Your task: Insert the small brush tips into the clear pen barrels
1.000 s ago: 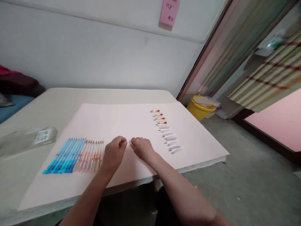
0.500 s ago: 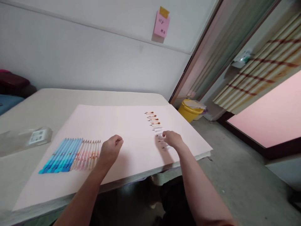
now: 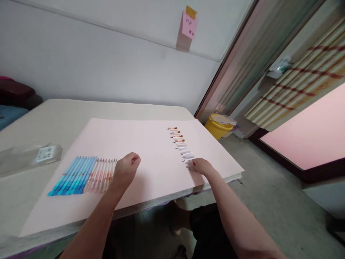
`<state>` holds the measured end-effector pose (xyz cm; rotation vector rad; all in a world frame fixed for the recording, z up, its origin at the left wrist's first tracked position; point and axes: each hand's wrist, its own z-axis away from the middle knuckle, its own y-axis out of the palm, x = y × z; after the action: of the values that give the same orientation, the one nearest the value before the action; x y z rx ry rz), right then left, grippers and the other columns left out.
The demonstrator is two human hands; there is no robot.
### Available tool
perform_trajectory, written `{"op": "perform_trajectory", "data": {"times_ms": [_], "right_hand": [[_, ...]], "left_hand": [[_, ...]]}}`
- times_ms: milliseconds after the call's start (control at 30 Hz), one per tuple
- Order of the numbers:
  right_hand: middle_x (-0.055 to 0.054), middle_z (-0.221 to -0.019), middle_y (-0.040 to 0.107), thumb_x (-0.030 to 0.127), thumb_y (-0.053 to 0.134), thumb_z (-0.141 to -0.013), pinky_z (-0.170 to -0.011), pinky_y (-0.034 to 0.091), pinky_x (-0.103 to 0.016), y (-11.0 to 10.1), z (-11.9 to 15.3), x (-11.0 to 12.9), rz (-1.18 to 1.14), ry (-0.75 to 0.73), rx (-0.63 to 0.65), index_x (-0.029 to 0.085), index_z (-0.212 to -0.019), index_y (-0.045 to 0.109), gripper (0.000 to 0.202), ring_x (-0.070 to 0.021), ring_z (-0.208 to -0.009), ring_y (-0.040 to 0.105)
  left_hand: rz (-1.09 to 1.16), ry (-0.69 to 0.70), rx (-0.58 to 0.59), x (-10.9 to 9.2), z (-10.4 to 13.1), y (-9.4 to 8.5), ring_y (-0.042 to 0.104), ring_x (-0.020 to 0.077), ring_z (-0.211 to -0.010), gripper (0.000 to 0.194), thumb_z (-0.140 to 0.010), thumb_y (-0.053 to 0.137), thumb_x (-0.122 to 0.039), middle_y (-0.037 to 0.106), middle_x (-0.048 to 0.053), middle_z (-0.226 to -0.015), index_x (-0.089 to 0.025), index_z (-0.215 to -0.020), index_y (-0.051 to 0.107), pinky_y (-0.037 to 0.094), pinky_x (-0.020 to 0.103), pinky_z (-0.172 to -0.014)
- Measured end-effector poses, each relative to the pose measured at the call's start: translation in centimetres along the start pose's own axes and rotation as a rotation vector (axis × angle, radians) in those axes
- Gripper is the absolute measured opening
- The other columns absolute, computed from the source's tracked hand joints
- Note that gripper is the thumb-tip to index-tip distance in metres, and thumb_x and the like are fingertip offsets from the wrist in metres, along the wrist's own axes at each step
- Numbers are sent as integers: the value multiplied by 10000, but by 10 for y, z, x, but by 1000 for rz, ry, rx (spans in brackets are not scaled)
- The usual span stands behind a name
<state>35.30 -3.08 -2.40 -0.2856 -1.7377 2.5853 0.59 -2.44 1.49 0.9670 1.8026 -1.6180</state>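
Pink note (image 3: 189, 26), handwriting blurred, clear plastic bag (image 3: 20, 160), white label (image 3: 45, 154) illegible, slender blue pens (image 3: 73, 176) beside pinkish pens (image 3: 100, 174) on the desk (image 3: 121, 109), left hand (image 3: 127, 167) curled, grip uncertain, right hand (image 3: 202, 166) pinched at the near end of the short pointed pieces (image 3: 180, 140), hold unclear

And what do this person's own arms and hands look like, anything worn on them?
The ungloved left hand and ungloved right hand have nothing visible at the wrists. The bare left forearm and bare right forearm narrow toward the wrists, with no distinct markings visible. Details as small as rings can't be made out.
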Motion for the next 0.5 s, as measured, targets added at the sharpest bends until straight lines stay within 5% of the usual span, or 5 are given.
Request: {"op": "perform_trajectory", "data": {"times_ms": [233,500], "right_hand": [[-112,-922,670,193,486,-793,-635,360,-242,-7,11,36,-44,-123,-36,159,-920,653,212,-201,-829,606],[-100,-974,651,220,478,-808,-663,367,-249,-3,1,134,-139,-315,-100,181,-1047,580,263,-191,-867,597]], "left_hand": [[-3,-3,-25,0,-2,-2,507,131,-608,160,-747,467,-290,556,-24,-603,-198,-694,586,339,249,-588],[16,22,-3,0,-4,15,517,132,-623,159,-752,454,-264,577,-12,-628,-190,-690,580,351,254,-600]]}}
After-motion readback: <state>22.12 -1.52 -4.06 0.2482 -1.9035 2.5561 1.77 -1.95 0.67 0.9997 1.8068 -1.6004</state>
